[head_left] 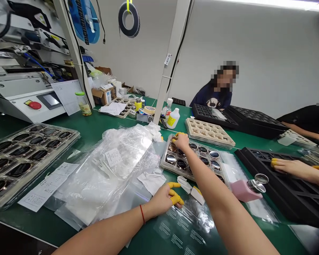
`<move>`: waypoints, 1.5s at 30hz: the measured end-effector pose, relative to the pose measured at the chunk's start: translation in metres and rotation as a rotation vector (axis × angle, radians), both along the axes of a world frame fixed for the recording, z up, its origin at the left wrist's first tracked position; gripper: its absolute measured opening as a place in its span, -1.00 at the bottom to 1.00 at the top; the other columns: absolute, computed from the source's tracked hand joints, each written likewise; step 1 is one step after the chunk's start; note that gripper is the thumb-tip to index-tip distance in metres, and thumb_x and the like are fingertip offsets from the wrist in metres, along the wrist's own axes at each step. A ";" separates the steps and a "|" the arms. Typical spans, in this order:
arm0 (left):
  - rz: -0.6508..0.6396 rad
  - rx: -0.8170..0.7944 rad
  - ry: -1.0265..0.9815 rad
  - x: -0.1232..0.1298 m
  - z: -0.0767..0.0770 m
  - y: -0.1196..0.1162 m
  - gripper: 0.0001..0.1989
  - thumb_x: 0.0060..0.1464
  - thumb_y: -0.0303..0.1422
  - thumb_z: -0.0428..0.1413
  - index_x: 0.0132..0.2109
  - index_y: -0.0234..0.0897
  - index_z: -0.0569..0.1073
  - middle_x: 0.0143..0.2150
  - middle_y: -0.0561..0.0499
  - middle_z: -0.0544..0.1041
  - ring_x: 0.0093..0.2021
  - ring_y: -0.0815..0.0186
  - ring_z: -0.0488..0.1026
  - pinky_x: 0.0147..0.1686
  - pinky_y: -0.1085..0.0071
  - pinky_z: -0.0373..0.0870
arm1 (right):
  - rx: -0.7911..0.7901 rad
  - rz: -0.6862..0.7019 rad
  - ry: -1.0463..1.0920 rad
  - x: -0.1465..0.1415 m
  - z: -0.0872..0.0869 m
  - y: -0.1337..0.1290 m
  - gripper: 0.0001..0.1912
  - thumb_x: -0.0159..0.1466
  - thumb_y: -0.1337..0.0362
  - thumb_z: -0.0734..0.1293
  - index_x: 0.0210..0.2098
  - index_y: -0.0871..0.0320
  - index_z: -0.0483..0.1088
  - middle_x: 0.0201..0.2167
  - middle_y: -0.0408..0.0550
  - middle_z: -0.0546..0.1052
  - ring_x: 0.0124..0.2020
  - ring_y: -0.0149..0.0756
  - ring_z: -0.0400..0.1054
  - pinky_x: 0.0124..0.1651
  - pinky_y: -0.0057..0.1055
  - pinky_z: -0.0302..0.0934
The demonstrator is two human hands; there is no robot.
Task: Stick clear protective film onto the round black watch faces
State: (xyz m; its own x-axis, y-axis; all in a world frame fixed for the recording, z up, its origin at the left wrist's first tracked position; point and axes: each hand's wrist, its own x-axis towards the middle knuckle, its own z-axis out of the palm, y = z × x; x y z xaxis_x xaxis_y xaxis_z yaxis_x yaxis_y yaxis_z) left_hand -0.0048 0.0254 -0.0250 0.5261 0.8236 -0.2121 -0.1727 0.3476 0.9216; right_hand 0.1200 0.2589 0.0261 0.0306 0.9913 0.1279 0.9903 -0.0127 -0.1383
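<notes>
My right hand [181, 141], its fingertips in yellow finger cots, curls over the far corner of a clear plastic tray [164, 163] holding rows of round mirrored discs. Its fingers cover the corner disc [173, 138], and I cannot tell if they grip it. My left hand [163, 200], also in yellow cots, rests on a clear printed plastic film [180, 226] with its fingers apart. Beside it lies a heap of clear plastic bags [114, 170]. A white wipe [152, 182] sits between my hands.
A co-worker's hand [289, 168] lies on a black foam tray [287, 187]. A pink sponge block [244, 190] holds a metal disc. A tray of black oval pieces [23, 159] sits left, a beige tray [208, 132] ahead, and a machine [23, 92] far left.
</notes>
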 end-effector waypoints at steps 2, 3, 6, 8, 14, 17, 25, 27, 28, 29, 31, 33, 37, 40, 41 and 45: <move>0.005 0.009 0.006 0.000 -0.003 0.001 -0.50 -0.08 -0.48 0.13 0.05 -0.43 0.24 -0.44 -0.02 0.54 -0.42 0.28 0.51 -0.23 0.25 0.41 | 0.054 0.056 -0.022 -0.002 0.006 -0.014 -0.77 0.22 0.29 0.21 -0.17 0.24 0.36 -0.21 0.16 0.43 -0.05 -0.04 0.20 -0.06 -0.20 0.04; 0.012 0.023 0.007 0.001 -0.004 0.001 -0.51 -0.08 -0.46 0.14 0.04 -0.43 0.25 -0.43 -0.03 0.54 -0.41 0.28 0.51 -0.23 0.26 0.40 | 0.081 0.084 -0.034 -0.003 0.010 -0.022 -0.79 0.23 0.32 0.19 -0.20 0.25 0.37 -0.24 0.18 0.44 -0.07 -0.03 0.21 -0.05 -0.18 0.02; 0.056 0.036 -0.007 0.000 -0.004 0.000 -0.48 -0.05 -0.34 0.17 0.05 -0.43 0.23 -0.44 -0.02 0.54 -0.41 0.27 0.51 -0.22 0.25 0.40 | 0.156 0.166 -0.057 -0.004 0.025 -0.058 -0.80 0.26 0.35 0.14 -0.27 0.26 0.38 -0.26 0.21 0.44 -0.09 -0.01 0.21 -0.06 -0.17 0.01; 0.086 0.015 -0.044 -0.001 0.000 -0.002 -0.42 -0.01 -0.20 0.16 0.08 -0.41 0.18 -0.45 -0.01 0.53 -0.43 0.26 0.51 -0.23 0.22 0.41 | 0.185 0.226 -0.051 -0.002 0.032 -0.093 -0.80 0.28 0.31 0.14 -0.24 0.22 0.37 -0.27 0.14 0.45 -0.14 -0.08 0.24 -0.11 -0.24 0.05; -0.060 0.077 -0.184 -0.008 0.015 -0.009 -0.45 0.02 0.03 0.05 -0.02 -0.33 0.27 -0.38 -0.05 0.54 -0.38 0.23 0.52 -0.25 0.27 0.41 | 0.226 0.653 0.186 0.020 0.019 -0.215 -0.88 0.26 0.37 0.19 -0.25 0.13 0.35 -0.34 -0.04 0.44 -0.31 -0.27 0.27 -0.29 -0.40 0.13; -0.215 0.058 -0.116 -0.008 0.018 -0.012 -0.58 0.03 -0.04 0.09 -0.16 -0.33 0.36 -0.37 -0.05 0.54 -0.38 0.25 0.52 -0.29 0.32 0.41 | 0.188 0.722 0.202 0.033 0.003 -0.253 -0.87 0.24 0.38 0.21 -0.26 0.14 0.37 -0.36 -0.04 0.45 -0.35 -0.26 0.26 -0.32 -0.37 0.13; -0.308 0.052 -0.052 0.001 0.027 -0.018 -0.52 -0.08 -0.34 0.25 0.02 -0.27 0.34 -0.17 -0.06 0.50 -0.23 0.29 0.48 -0.14 0.32 0.38 | 0.113 0.751 0.276 0.050 -0.004 -0.282 -0.81 0.24 0.36 0.23 -0.15 0.11 0.35 -0.27 -0.03 0.46 -0.26 -0.27 0.29 -0.23 -0.37 0.16; -0.326 0.070 -0.026 0.002 0.027 -0.020 -0.47 -0.09 -0.35 0.26 0.05 -0.26 0.32 -0.19 -0.04 0.49 -0.24 0.29 0.48 -0.13 0.28 0.38 | 0.189 0.698 0.282 0.056 -0.001 -0.281 -0.85 0.24 0.39 0.22 -0.23 0.10 0.37 -0.34 -0.06 0.46 -0.30 -0.28 0.28 -0.25 -0.37 0.14; -0.332 0.068 -0.015 0.002 0.026 -0.021 -0.46 -0.09 -0.35 0.26 0.06 -0.25 0.30 -0.21 -0.03 0.48 -0.26 0.30 0.48 -0.13 0.27 0.38 | 0.248 0.647 0.300 0.060 0.001 -0.279 -0.85 0.25 0.41 0.21 -0.24 0.10 0.36 -0.35 -0.06 0.46 -0.32 -0.28 0.28 -0.26 -0.37 0.13; -0.338 0.061 -0.007 0.002 0.026 -0.022 -0.45 -0.09 -0.35 0.25 0.06 -0.25 0.28 -0.22 -0.01 0.47 -0.26 0.30 0.48 -0.12 0.25 0.38 | 0.311 0.582 0.315 0.064 0.003 -0.278 -0.84 0.26 0.41 0.19 -0.23 0.11 0.36 -0.36 -0.05 0.46 -0.32 -0.27 0.28 -0.26 -0.36 0.12; -0.341 0.039 0.002 -0.001 0.029 -0.024 -0.44 -0.09 -0.35 0.26 0.07 -0.23 0.26 -0.23 0.00 0.46 -0.24 0.31 0.47 -0.11 0.26 0.37 | 0.400 0.440 0.286 0.072 0.005 -0.274 -0.80 0.26 0.43 0.16 -0.18 0.14 0.35 -0.36 -0.01 0.46 -0.32 -0.23 0.27 -0.26 -0.32 0.11; -0.362 0.033 0.017 -0.006 0.036 -0.024 -0.43 -0.11 -0.36 0.27 0.06 -0.22 0.25 -0.24 0.01 0.46 -0.25 0.33 0.47 -0.14 0.30 0.37 | 0.345 0.420 0.160 0.077 0.003 -0.272 -0.78 0.21 0.47 0.17 -0.22 0.16 0.37 -0.40 0.01 0.46 -0.35 -0.20 0.26 -0.29 -0.31 0.09; -0.444 0.056 0.056 -0.015 0.052 -0.021 -0.42 -0.10 -0.37 0.26 0.06 -0.24 0.22 -0.33 0.04 0.46 -0.31 0.33 0.48 -0.23 0.37 0.36 | -0.064 0.770 0.091 0.078 -0.010 -0.269 -0.86 0.09 0.45 0.29 -0.54 0.11 0.36 -0.57 -0.13 0.42 -0.48 -0.31 0.24 -0.41 -0.40 0.04; -0.454 0.081 0.083 -0.017 0.053 -0.020 -0.46 -0.02 -0.38 0.20 0.08 -0.24 0.17 -0.33 0.03 0.47 -0.29 0.31 0.49 -0.23 0.36 0.36 | -0.078 0.667 0.272 0.076 -0.021 -0.256 -0.91 0.18 0.37 0.28 -0.41 0.10 0.42 -0.46 -0.14 0.47 -0.41 -0.33 0.29 -0.36 -0.43 0.11; -0.441 0.099 0.098 -0.017 0.052 -0.020 -0.47 0.00 -0.38 0.19 0.08 -0.23 0.15 -0.32 0.03 0.47 -0.27 0.30 0.48 -0.22 0.35 0.35 | -0.016 0.568 0.317 0.074 -0.024 -0.249 -0.89 0.22 0.36 0.25 -0.32 0.11 0.43 -0.39 -0.11 0.48 -0.35 -0.32 0.31 -0.31 -0.42 0.14; -0.303 0.205 0.201 -0.014 0.041 -0.021 -0.50 0.01 -0.40 0.16 0.07 -0.20 0.16 -0.27 0.04 0.43 -0.23 0.31 0.44 -0.20 0.36 0.34 | 0.082 0.389 0.291 0.064 -0.039 -0.221 -0.79 0.23 0.35 0.26 -0.13 0.16 0.39 -0.21 0.02 0.47 -0.19 -0.23 0.30 -0.16 -0.33 0.17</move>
State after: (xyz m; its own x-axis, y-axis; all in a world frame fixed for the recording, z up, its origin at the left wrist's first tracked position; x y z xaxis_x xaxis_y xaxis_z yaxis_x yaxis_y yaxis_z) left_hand -0.0184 0.0046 0.0165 0.7163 0.6734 -0.1828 0.0996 0.1606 0.9820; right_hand 0.1844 0.0380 -0.0128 -0.2936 0.9236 0.2466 0.8400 0.3724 -0.3946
